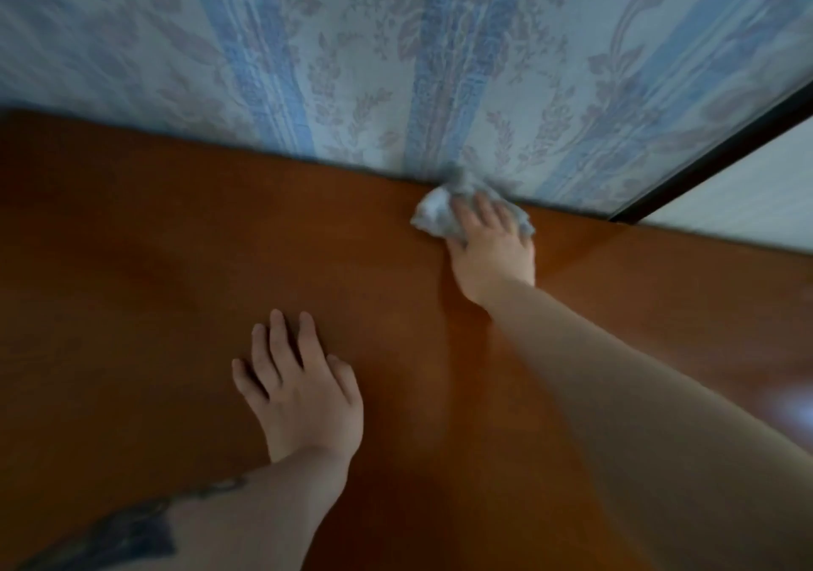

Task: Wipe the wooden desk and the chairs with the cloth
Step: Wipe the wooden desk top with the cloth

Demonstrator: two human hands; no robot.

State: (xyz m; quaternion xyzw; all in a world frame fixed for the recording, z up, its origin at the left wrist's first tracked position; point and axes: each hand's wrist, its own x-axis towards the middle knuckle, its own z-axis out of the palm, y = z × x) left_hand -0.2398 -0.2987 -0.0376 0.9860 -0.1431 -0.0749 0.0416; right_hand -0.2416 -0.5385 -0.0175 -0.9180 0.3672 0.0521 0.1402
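the crumpled pale grey cloth [444, 214] is shown at the far edge of the glossy reddish-brown wooden tabletop [154, 262], touching the blue-and-white floral-striped wallpaper [396, 64]. it lies directly under the fingers of the right hand [492, 249], which is reached out well ahead of the body; the fingers are spread flat over the bunched fabric and press it down. whether any fold is pinched cannot be told. the left hand [303, 390] is laid flat, fingers spread, on bare wood nearer the body, holding nothing. the unwiped span is judged to extend leftward along the wall edge.
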